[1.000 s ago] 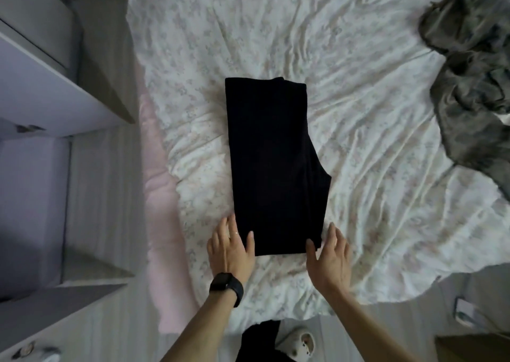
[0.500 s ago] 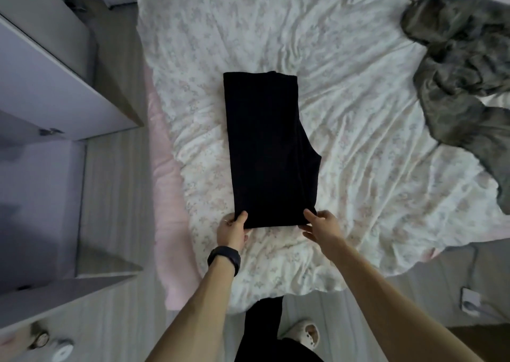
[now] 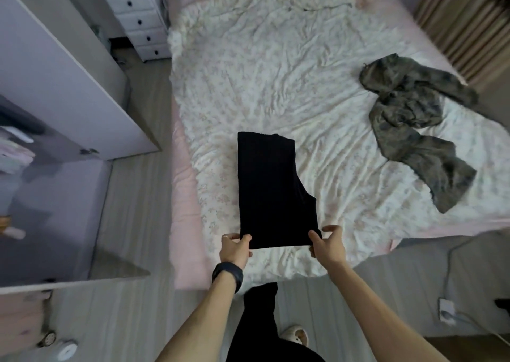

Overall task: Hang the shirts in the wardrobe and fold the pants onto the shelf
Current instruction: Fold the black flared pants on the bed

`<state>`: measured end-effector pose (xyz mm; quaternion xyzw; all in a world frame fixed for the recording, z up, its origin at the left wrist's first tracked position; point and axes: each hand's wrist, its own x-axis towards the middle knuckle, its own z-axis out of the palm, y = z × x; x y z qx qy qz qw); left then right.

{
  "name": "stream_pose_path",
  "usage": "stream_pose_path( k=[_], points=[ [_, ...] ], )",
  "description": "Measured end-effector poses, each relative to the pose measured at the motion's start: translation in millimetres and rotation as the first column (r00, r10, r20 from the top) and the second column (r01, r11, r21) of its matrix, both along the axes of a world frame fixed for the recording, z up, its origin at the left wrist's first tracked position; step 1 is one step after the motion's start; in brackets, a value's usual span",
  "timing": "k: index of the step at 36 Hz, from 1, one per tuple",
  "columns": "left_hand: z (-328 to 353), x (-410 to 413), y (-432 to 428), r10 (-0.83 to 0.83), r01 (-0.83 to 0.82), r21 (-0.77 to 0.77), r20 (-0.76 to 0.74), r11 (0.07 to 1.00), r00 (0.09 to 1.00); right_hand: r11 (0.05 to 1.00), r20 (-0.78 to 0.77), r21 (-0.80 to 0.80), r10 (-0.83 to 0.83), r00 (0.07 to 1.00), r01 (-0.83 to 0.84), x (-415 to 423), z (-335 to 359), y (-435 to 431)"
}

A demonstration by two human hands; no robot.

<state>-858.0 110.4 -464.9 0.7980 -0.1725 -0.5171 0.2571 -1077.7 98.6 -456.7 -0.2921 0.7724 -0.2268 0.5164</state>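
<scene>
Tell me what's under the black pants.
The black pants lie on the floral sheet, which shows all around them. The left hand and right hand pinch the near corners. Anything else beneath is hidden.

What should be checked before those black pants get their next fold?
1. Left hand pinches the near left corner of the black pants: ok.
2. Right hand pinches the near right corner: ok.
3. Pants lie flat on the bed: ok.
4. Camouflage garment lies apart from the pants: ok.
5. Wardrobe door stands open: ok.
6. Room inside for the pants: cannot tell.
</scene>
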Motion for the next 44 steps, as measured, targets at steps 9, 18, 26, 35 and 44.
stream_pose_path(
  k=[9, 18, 26, 35, 44],
  points=[
    [30.2, -19.3, 91.6, -0.136, 0.132, -0.114, -0.022, 0.985, 0.991, 0.990, 0.039, 0.041, 0.136, 0.990, -0.138, -31.1, 6.3, 99.4],
    [46.3, 3.3, 15.9, -0.272, 0.251, -0.208, -0.080, 0.945, 0.959, 0.994, 0.187, -0.091, 0.079, 0.979, -0.063, -35.8, 16.8, 17.2],
    [28.1, 22.9, -92.6, -0.453, 0.505, -0.241, 0.240, 0.829, 0.858, 0.948, 0.024, -0.180, 0.271, 0.962, -0.263, -32.7, 26.8, -98.9],
    [-29.1, 44.5, -204.8, -0.549, 0.663, -0.117, 0.464, 0.740, 0.695, 0.917, -0.296, -0.150, 0.315, 0.902, -0.370, -11.4, -32.7, -208.9],
    [-82.1, 38.3, -277.5, -0.612, 0.635, 0.118, 0.447, 0.763, 0.653, 0.921, -0.353, 0.011, 0.367, 0.861, -0.388, -0.1, -109.8, -278.6]
  ],
)
